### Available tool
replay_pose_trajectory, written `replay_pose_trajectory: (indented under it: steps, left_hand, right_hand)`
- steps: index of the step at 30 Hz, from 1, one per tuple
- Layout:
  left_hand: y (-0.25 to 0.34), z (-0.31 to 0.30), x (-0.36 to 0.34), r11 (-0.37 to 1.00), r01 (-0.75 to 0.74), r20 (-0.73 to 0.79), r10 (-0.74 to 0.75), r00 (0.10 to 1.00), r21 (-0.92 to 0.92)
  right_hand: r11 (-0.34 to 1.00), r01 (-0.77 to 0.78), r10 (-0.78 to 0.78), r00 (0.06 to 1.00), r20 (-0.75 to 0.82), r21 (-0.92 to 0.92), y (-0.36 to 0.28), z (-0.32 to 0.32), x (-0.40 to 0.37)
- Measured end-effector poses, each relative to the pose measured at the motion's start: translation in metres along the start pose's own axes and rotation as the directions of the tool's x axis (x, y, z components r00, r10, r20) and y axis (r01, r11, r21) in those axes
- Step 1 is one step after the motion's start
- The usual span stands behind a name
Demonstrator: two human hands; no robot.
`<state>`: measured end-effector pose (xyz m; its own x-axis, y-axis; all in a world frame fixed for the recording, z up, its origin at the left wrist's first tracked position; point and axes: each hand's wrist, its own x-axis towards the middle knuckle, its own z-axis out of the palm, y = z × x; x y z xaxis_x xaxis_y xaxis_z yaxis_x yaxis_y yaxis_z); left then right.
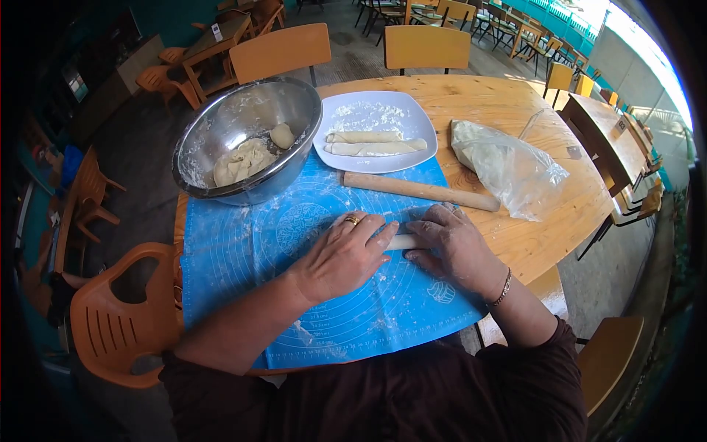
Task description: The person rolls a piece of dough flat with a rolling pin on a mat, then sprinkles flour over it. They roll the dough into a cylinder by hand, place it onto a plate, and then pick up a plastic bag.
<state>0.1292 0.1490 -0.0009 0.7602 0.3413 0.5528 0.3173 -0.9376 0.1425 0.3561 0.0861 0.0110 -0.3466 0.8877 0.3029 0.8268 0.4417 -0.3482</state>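
A thin pale dough roll [403, 241] lies on the blue pastry mat [243, 295], its middle showing between my two hands. My left hand [346, 254], with a ring on one finger, curls over the roll's left end. Fingers and thumb of my right hand [458, 247] close around the right end; a bracelet circles that wrist. Both ends of the roll are hidden under my fingers. Just beyond my hands rests a wooden rolling pin [420, 191], touched by neither hand. Flour is scattered over the mat.
A steel bowl [309, 140] holding dough stands at the back left. Beside it, a white plate [412, 118] carries two dough rolls [379, 147] and flour. A plastic bag [501, 166] of pale flour-like contents lies at right. Chairs [125, 317] surround the wooden table [574, 214].
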Motion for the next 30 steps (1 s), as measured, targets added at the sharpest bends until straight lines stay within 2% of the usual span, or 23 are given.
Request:
replay_pose_trajectory:
  steps: [2,6,8,14,18,21,23,24,26,30]
  left_hand:
    - [0.002,0.008,0.003,0.998,-0.026,-0.021,0.024,0.999,-0.053]
    - [-0.006,0.021,-0.008,0.998,-0.021,0.03,0.023,0.999,-0.061]
    - [-0.007,0.015,-0.007,0.993,0.043,0.053,-0.038,0.998,-0.113]
    - [-0.011,0.005,-0.003,0.965,0.106,0.102,-0.084,0.991,-0.241]
    - [-0.004,0.007,-0.001,0.975,0.084,0.042,-0.077,0.996,-0.205]
    - [-0.005,0.003,0.0,0.977,0.074,0.126,-0.049,0.991,-0.199]
    - [-0.006,-0.005,0.0,0.971,0.172,0.261,-0.125,0.957,-0.165]
    - [-0.005,-0.01,0.0,0.972,0.171,0.261,-0.124,0.957,-0.164]
    - [-0.001,-0.019,0.001,0.962,0.266,0.386,-0.223,0.895,-0.061]
    - [0.008,-0.024,-0.003,0.956,0.289,0.296,-0.26,0.919,-0.057]
  right_hand:
    - [0.995,0.054,-0.05,0.998,-0.048,0.085,-0.007,0.002,0.006]
    - [0.996,0.085,-0.083,0.995,-0.052,0.037,-0.003,0.018,0.008]
    - [0.998,0.058,-0.058,0.998,-0.004,0.038,0.0,0.015,0.007]
    - [0.997,0.026,-0.029,0.999,0.038,0.077,0.012,0.002,0.0]
    - [0.996,0.021,-0.017,0.999,-0.049,0.088,0.001,0.003,-0.001]
    - [0.997,0.059,-0.058,0.998,-0.021,0.051,0.001,0.009,0.0]
    - [0.996,0.074,-0.072,0.997,-0.034,0.048,0.003,0.007,0.0]
    - [0.996,0.074,-0.072,0.997,-0.035,0.048,0.003,0.006,-0.001]
    - [0.998,0.045,-0.043,0.999,-0.023,0.049,0.003,0.007,-0.002]
    - [0.994,0.028,-0.028,1.0,-0.004,0.103,-0.001,0.005,-0.003]
